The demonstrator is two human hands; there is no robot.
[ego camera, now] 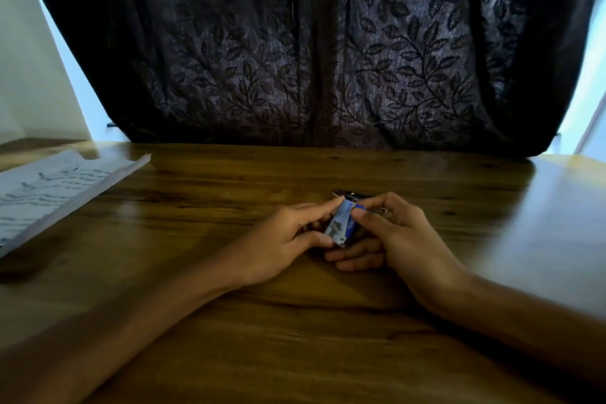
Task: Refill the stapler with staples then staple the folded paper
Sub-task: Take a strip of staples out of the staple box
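Head view: folded paper (55,188) far left on table (229,180), curtain (311,49) behind.

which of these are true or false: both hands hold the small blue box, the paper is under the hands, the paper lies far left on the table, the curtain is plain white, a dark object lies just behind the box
1. Both hands hold the small blue box: true; the left hand and right hand pinch it.
2. The paper is under the hands: false; it lies apart from them.
3. The paper lies far left on the table: true.
4. The curtain is plain white: false; it is dark with a leaf pattern.
5. A dark object lies just behind the box: true.
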